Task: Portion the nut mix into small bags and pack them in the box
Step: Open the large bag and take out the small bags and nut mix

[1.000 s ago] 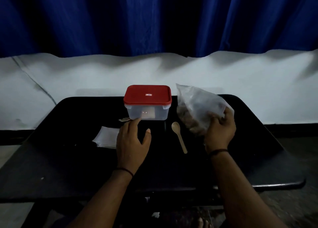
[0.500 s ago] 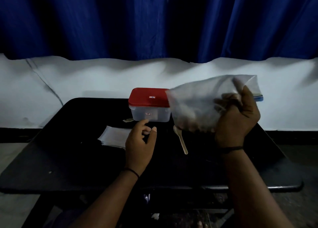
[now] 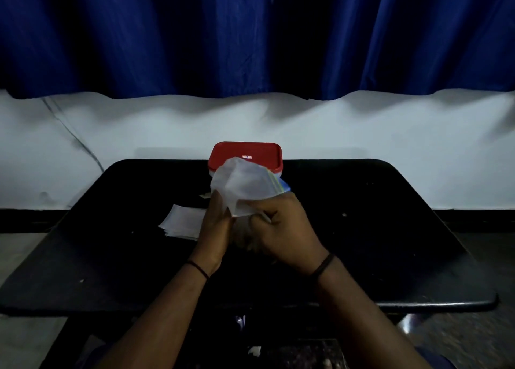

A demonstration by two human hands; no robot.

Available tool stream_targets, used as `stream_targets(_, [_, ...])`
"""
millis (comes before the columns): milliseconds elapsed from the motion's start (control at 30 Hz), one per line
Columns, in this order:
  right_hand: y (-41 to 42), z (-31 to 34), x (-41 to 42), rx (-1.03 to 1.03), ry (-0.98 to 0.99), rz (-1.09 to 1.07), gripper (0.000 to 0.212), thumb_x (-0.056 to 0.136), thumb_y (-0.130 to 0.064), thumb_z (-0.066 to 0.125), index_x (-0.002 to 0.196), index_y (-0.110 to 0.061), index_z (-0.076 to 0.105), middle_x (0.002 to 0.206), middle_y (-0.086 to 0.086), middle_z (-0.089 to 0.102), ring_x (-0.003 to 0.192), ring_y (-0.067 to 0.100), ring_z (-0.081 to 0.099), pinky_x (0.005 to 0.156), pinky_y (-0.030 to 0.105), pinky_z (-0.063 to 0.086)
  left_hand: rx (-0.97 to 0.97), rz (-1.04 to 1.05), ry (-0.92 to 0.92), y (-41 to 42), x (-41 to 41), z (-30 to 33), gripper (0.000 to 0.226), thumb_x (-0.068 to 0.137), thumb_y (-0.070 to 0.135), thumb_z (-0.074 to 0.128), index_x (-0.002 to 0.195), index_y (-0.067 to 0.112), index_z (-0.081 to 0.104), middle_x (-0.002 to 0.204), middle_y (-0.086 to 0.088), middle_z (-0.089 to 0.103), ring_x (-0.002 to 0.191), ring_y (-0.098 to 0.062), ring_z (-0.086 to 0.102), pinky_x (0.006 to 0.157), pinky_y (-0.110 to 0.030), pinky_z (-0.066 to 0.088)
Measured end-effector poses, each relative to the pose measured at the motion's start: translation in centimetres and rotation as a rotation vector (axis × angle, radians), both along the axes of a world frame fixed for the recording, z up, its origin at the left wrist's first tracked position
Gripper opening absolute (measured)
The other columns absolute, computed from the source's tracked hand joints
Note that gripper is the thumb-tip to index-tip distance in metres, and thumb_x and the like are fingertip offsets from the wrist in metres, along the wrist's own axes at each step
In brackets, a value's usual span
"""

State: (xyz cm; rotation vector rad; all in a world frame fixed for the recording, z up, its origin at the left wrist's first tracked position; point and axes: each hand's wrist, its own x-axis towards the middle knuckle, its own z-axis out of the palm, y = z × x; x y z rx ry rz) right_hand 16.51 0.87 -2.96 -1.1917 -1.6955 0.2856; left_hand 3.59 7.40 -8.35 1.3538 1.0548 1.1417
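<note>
1. My left hand (image 3: 214, 229) and my right hand (image 3: 284, 229) meet over the middle of the black table (image 3: 390, 229), both around the big clear bag (image 3: 245, 187) of nut mix.
2. My left hand grips the bag's left side, fingers curled onto the plastic just below its crumpled upper part.
3. My right hand holds the bag from the right, fingers curled in toward the plastic; the fingertips are hidden behind the bag and the back of my hand, so I cannot tell how tightly they pinch.
4. The bag's upper part rises above my hands, pale and cloudy, with a blue strip along its right edge. The lower part sits between my palms in shadow, and the nuts in it are too dark to make out clearly.
5. The box (image 3: 245, 157) with the red lid stands at the far edge of the table, straight behind the bag, lid on. The bag covers most of its clear body.
6. A flat stack of small bags (image 3: 181, 224) lies on the table just left of my left hand.
7. A blue curtain (image 3: 250, 34) hangs above a white wall beyond the table.
</note>
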Motion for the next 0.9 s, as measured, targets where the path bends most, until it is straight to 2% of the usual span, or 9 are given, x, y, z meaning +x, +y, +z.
stream_targets(67, [0.2,0.1,0.2,0.057,-0.184,0.053,0.026,0.074,-0.02,0.053,0.088,-0.025,0.075,0.088,-0.002,0.073,0.093,0.023,0.068,0.085,0.039,0.053,0.005,0.046,0.133,0.8,-0.6,-0.6,0.058,0.088,0.026,0.055,0.14,0.005,0.043,0.141,-0.019,0.051,0.131,-0.033,0.05,0.109,-0.05,0.041])
stream_targets(200, [0.5,-0.4,1.3,0.108,-0.27,-0.057,0.004,0.067,-0.022,0.046,0.068,-0.02,0.05,0.073,0.007,0.06,0.078,0.028,0.058,0.075,0.033,0.045,0.288,0.362,0.508,1.2,-0.8,-1.0,0.063,0.071,0.056,0.054,0.105,0.004,0.062,0.105,-0.019,0.065,0.102,-0.037,0.061,0.084,-0.048,0.049])
stream_targets(333, [0.9,-1.3,2.3,0.044,-0.417,-0.192,0.031,0.066,-0.023,0.039,0.072,-0.01,0.066,0.084,0.01,0.066,0.092,0.02,0.05,0.074,0.026,0.023,0.618,0.542,0.229,-0.7,0.2,0.8,0.038,0.087,0.031,0.057,0.114,0.005,0.062,0.107,-0.008,0.061,0.097,-0.018,0.058,0.087,-0.031,0.047])
stream_targets(433, [0.9,-1.6,2.0,-0.052,-0.49,-0.144,0.04,0.067,-0.027,0.035,0.082,-0.013,0.07,0.093,0.009,0.068,0.098,0.025,0.056,0.08,0.031,0.031,0.542,0.364,0.025,-1.5,0.7,2.5,0.028,0.089,0.046,0.051,0.105,0.025,0.062,0.096,0.014,0.064,0.084,0.004,0.058,0.076,-0.012,0.044])
stream_targets(533, [0.6,-1.9,1.8,-0.259,-0.583,0.031,0.045,0.078,-0.025,0.039,0.107,-0.016,0.073,0.122,0.008,0.065,0.119,0.024,0.053,0.095,0.035,0.031,0.405,0.239,0.149,-0.9,0.4,1.7,0.04,0.073,0.059,0.066,0.097,0.028,0.06,0.076,0.012,0.063,0.067,0.002,0.057,0.061,-0.013,0.043])
stream_targets(633, [0.2,-2.2,2.9,-0.496,-0.369,0.348,0.039,0.086,-0.002,0.058,0.119,-0.017,0.071,0.135,0.004,0.059,0.126,0.017,0.053,0.11,0.032,0.037,0.283,0.221,0.228,0.7,-0.4,0.2,0.036,0.066,0.041,0.082,0.092,0.033,0.059,0.072,0.012,0.061,0.062,0.002,0.055,0.06,-0.026,0.044])
stream_targets(700, [0.1,-2.4,3.5,-0.536,-0.122,0.378,0.035,0.086,0.005,0.059,0.115,-0.01,0.073,0.123,0.002,0.069,0.114,0.009,0.063,0.103,0.028,0.047,0.225,0.232,0.189,1.3,-0.6,-0.1,0.029,0.064,0.035,0.077,0.086,0.033,0.059,0.075,0.007,0.066,0.067,-0.008,0.061,0.064,-0.031,0.049])
stream_targets(833, [0.6,-2.9,4.3,-0.461,0.349,0.042,0.02,0.087,-0.001,0.062,0.086,-0.012,0.078,0.087,0.0,0.077,0.083,0.009,0.069,0.081,0.025,0.052,0.177,0.227,0.067,1.4,-0.8,-0.3,0.023,0.067,0.032,0.074,0.085,0.025,0.062,0.076,-0.011,0.068,0.069,-0.014,0.057,0.066,-0.032,0.045])
stream_targets(900, [1.0,-3.7,5.0,-0.425,0.207,-0.285,0.014,0.088,-0.015,0.063,0.083,-0.02,0.075,0.08,-0.007,0.073,0.078,0.01,0.069,0.07,0.021,0.048,0.16,0.226,0.047,1.3,-1.0,-0.3,0.023,0.069,0.029,0.078,0.084,0.02,0.063,0.069,-0.009,0.065,0.065,-0.009,0.053,0.064,-0.031,0.042])
